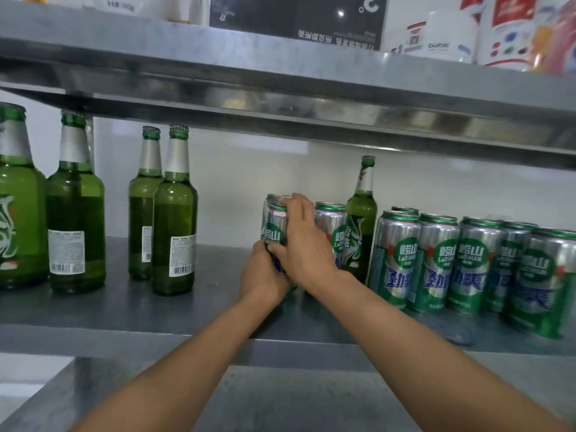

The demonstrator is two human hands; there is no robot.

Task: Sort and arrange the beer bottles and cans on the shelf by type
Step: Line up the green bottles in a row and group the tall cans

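Centre of frame, middle shelf (124,310). Left hand (265,277) wraps round the lower part of a can (276,232); right hand (307,244) lies over its upper side, fingers reaching the rim, thumb across the label. A second can (270,199) shows just behind; cannot tell whether either hand has it too. Another can (328,226) stands just right of the right hand, then a lone bottle (361,226), then the can group (436,260) at right of frame. Bottles (174,229) stand well apart at left. Risks, as judged: the right wrist sits close to the lone bottle, so a careless sideways pull could tip it, tall and narrow as it is. Dragging the can could topple the one behind. The lower-right cans stand near the shelf's front edge; a nudge could drop one.
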